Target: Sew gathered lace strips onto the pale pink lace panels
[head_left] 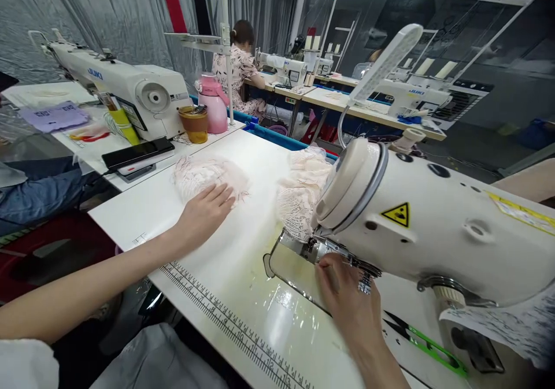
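My left hand (204, 212) lies flat with stretched fingers on the near edge of a pale pink lace piece (203, 176) on the white table. At the sewing machine (416, 215), my right hand (349, 291) is closed in a pinch close to the presser foot area (318, 250); whatever its fingertips hold is hidden or too small to name. More cream lace fabric (301, 195) lies bunched behind and left of the machine head, its near end at the metal needle plate (290, 262). A ring shows on my right hand.
Green-handled thread snips (427, 343) lie right of my right hand. A ruler strip (229, 319) runs along the table's front edge. At the left stand a phone (137, 153), an amber cup (193, 126), a pink bottle (212, 104) and another machine (117, 82). A person (239, 68) sits farther back.
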The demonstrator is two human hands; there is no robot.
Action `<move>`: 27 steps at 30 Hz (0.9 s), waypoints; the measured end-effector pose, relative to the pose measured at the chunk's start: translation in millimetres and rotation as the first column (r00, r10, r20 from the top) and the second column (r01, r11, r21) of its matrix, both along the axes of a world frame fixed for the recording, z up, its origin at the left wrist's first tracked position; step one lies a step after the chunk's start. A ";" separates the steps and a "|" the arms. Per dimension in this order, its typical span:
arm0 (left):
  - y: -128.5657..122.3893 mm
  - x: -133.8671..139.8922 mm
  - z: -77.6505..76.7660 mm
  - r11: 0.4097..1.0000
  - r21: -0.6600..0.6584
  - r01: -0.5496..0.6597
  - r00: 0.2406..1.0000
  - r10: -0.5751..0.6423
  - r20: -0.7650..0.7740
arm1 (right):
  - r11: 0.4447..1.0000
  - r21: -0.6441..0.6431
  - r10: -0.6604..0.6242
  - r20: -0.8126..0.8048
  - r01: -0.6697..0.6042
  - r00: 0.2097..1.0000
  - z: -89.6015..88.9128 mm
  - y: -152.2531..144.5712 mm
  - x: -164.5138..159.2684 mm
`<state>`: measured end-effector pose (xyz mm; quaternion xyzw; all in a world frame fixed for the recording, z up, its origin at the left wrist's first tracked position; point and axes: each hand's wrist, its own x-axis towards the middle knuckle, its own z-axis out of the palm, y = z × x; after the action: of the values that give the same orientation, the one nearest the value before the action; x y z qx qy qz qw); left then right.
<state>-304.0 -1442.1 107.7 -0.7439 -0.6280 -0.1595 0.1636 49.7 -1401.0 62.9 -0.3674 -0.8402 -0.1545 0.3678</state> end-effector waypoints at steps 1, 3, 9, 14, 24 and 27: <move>-3.4 3.6 -0.6 0.998 -0.017 0.053 0.998 -0.053 0.014 | 1.000 0.001 0.000 -0.010 0.000 1.000 0.8 0.1 -0.8; -12.0 19.4 2.8 0.981 -0.061 0.185 0.982 -0.182 0.049 | 1.000 -0.016 0.011 -0.030 -0.011 1.000 1.6 0.5 -2.3; -39.0 82.5 29.4 0.610 -0.280 0.741 0.654 -0.559 0.510 | 0.993 -0.111 0.032 -0.043 -0.037 0.999 1.7 -0.2 -2.2; -37.0 102.5 8.5 0.782 -0.082 0.618 0.775 -0.587 0.235 | 0.976 -0.189 0.108 -0.019 -0.109 0.994 7.0 -7.4 0.0; -11.7 111.6 -11.1 0.791 -0.058 0.608 0.794 -0.607 0.042 | 0.926 -0.244 0.318 0.096 -0.288 0.943 4.8 -11.8 -0.8; -2.1 114.8 -18.3 0.799 -0.055 0.599 0.797 -0.602 -0.053 | 0.941 -0.252 0.263 0.123 -0.226 0.957 4.8 -12.3 3.1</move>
<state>-189.3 -1444.2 89.4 -0.9122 -0.3568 -0.1668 0.1128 52.8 -1413.3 67.8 -0.2877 -0.9178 -0.0348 0.2715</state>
